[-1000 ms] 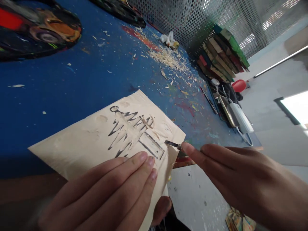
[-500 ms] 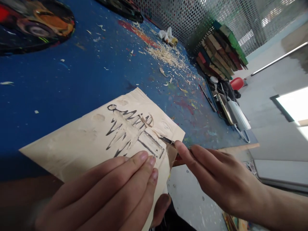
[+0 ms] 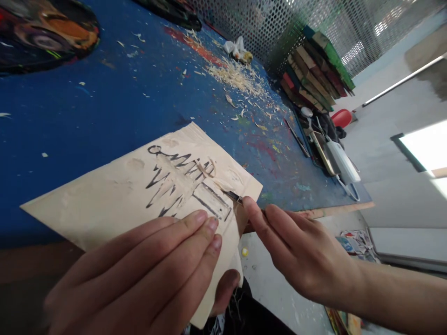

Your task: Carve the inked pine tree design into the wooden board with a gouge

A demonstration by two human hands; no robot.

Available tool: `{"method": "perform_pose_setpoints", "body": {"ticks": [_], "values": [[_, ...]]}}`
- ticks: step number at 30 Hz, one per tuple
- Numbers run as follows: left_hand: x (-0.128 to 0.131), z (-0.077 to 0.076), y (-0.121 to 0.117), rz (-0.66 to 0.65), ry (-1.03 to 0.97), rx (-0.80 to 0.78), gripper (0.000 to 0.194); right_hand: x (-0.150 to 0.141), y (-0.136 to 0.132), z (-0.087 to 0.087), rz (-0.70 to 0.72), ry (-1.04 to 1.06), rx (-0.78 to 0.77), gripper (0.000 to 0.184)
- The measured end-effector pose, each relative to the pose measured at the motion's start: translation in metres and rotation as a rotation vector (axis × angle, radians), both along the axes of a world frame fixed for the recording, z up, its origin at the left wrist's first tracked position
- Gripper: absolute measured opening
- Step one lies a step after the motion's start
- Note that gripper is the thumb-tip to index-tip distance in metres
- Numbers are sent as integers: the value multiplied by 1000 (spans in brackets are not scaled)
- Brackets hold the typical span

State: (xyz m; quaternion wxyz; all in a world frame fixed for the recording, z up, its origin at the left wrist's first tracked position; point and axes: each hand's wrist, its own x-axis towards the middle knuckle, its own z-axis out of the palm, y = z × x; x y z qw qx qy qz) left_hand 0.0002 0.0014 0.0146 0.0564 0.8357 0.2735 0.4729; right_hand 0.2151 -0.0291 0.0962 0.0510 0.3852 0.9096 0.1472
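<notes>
A pale carving board [image 3: 104, 195] with black zigzag lines and a small rectangle drawn on it lies tilted over the table's near edge. Across its near side rests my left hand [image 3: 153, 265], fingers together on top and the thumb beneath the edge, gripping it. My right hand [image 3: 293, 246] is closed around a carving gouge [image 3: 234, 196], its forefinger stretched along the metal shaft. The gouge's tip touches the board beside the drawn rectangle, where a thin curled shaving [image 3: 208, 170] stands up. The gouge's handle is mostly hidden in the hand.
Wood shavings [image 3: 237, 78] lie heaped on the paint-stained blue table [image 3: 104, 107]. A paint-smeared palette [image 3: 49, 35] is at the far left. Stacked boards [image 3: 310, 70] lean by a perforated metal screen [image 3: 244, 18]. A pen [image 3: 296, 137], a phone [image 3: 321, 151] and a white power bank [image 3: 344, 160] lie at right.
The whole view has shifted slightly, so the board and both hands appear a little further left and up. The gouge stays against the board at the same spot by the rectangle.
</notes>
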Motion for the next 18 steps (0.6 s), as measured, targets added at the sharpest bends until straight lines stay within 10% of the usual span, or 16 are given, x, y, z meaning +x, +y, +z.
{"method": "perform_pose_setpoints", "body": {"ticks": [7, 18], "values": [[0, -8, 3, 31, 21, 193, 24, -6, 9, -3, 16, 60, 41, 41], [-2, -5, 0, 24, 21, 168, 29, 0, -3, 37, -20, -84, -27, 39]]}}
